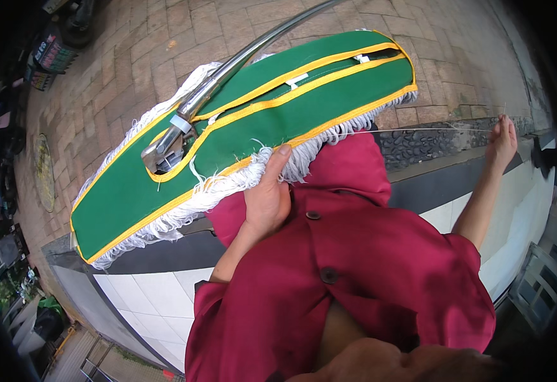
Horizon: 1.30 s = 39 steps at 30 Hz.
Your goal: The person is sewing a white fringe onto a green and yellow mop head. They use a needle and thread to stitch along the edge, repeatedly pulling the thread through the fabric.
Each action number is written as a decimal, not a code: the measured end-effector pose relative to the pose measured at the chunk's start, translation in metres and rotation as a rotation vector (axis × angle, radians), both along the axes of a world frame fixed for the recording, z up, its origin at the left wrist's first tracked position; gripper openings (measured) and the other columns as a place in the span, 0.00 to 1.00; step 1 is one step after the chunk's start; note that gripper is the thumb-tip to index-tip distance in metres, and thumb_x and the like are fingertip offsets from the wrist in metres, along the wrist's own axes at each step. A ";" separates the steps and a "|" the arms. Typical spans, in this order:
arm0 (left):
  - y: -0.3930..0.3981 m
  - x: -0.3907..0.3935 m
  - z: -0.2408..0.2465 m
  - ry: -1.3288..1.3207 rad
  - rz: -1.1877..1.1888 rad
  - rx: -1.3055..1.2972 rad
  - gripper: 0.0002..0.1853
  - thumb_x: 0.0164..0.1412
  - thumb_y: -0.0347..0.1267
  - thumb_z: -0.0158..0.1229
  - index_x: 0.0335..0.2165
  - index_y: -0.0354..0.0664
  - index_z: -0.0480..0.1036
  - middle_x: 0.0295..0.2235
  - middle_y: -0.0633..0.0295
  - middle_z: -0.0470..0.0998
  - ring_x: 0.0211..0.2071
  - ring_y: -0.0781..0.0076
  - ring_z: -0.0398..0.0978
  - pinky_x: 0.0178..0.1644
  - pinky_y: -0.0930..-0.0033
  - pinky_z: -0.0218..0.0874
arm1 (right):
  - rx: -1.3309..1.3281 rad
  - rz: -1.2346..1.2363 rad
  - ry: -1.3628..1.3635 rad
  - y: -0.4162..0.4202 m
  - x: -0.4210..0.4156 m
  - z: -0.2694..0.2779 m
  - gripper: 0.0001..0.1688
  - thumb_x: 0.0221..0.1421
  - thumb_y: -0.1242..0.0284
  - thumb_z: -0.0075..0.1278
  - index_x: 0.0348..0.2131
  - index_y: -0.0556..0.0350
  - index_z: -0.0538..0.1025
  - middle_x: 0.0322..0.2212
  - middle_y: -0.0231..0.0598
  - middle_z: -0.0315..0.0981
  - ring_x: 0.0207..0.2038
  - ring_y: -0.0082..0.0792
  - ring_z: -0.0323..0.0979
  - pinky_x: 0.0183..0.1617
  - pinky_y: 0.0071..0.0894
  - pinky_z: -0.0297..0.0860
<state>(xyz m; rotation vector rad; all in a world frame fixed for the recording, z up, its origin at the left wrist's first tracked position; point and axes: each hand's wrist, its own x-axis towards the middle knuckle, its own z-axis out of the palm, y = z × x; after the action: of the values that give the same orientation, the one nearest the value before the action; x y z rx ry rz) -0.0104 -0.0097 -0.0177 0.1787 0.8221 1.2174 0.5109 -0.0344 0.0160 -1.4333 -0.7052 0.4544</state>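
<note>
A large flat dust mop head (259, 138), green fabric with yellow binding and a white yarn fringe (183, 217), lies tilted over my lap. Its metal pole (226, 71) joins at a hinged metal joint (166, 150) in the slot. My left hand (269, 196) grips the near edge, thumb on the yellow binding and fingers under the fringe. Out to the right, my right hand (502, 141) is raised with fingertips pinched on a thin pale thread (426, 129), drawn taut from the mop's edge. A thin needle seems to stick up from those fingertips. Loose yarn ends hang near the joint.
I sit on a ledge with a dark stone edge (436, 184) and white tiles (149, 296). Brick paving (130, 62) lies beyond the mop, with a round cover (44, 172) at the left. Parked vehicles and a box stand at the far left. A dark pebbled strip (417, 148) runs beside my knee.
</note>
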 end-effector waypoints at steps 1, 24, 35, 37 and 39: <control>0.000 0.000 0.002 -0.019 -0.010 -0.022 0.19 0.56 0.24 0.61 0.47 0.37 0.69 0.45 0.61 0.75 0.46 0.70 0.72 0.53 0.67 0.61 | -0.016 -0.030 0.025 0.007 -0.013 0.000 0.10 0.62 0.69 0.50 0.37 0.58 0.75 0.18 0.22 0.61 0.18 0.12 0.54 0.21 0.13 0.49; 0.006 0.002 0.001 0.128 -0.044 0.216 0.18 0.52 0.16 0.60 0.43 0.33 0.72 0.41 0.56 0.77 0.43 0.68 0.75 0.52 0.68 0.65 | -0.114 1.055 -0.718 0.040 -0.324 0.009 0.14 0.53 0.85 0.50 0.41 0.64 0.76 0.27 0.45 0.76 0.24 0.35 0.75 0.28 0.30 0.70; 0.005 0.002 0.002 0.130 -0.033 0.231 0.17 0.53 0.17 0.61 0.44 0.33 0.72 0.41 0.56 0.77 0.44 0.68 0.75 0.52 0.68 0.65 | -0.125 1.013 -0.742 0.040 -0.329 0.012 0.13 0.53 0.85 0.50 0.40 0.64 0.76 0.26 0.46 0.76 0.24 0.35 0.74 0.29 0.28 0.70; 0.006 0.003 0.002 0.125 -0.030 0.239 0.17 0.53 0.17 0.61 0.44 0.33 0.72 0.41 0.56 0.77 0.44 0.68 0.75 0.52 0.68 0.65 | -0.061 0.985 -0.810 0.041 -0.329 0.009 0.13 0.53 0.84 0.50 0.40 0.64 0.76 0.25 0.46 0.76 0.24 0.35 0.75 0.30 0.29 0.70; 0.006 0.002 0.001 0.124 -0.022 0.233 0.18 0.53 0.17 0.61 0.44 0.33 0.72 0.41 0.56 0.77 0.43 0.68 0.75 0.51 0.68 0.65 | -0.072 0.983 -0.831 0.042 -0.330 0.011 0.12 0.53 0.84 0.50 0.40 0.64 0.76 0.25 0.46 0.76 0.25 0.35 0.75 0.30 0.29 0.70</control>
<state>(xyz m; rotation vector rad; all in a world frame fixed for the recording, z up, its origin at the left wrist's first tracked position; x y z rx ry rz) -0.0079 -0.0037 -0.0168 0.4557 0.7808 1.2894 0.1806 0.0074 0.0267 -1.2356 -2.1118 0.6209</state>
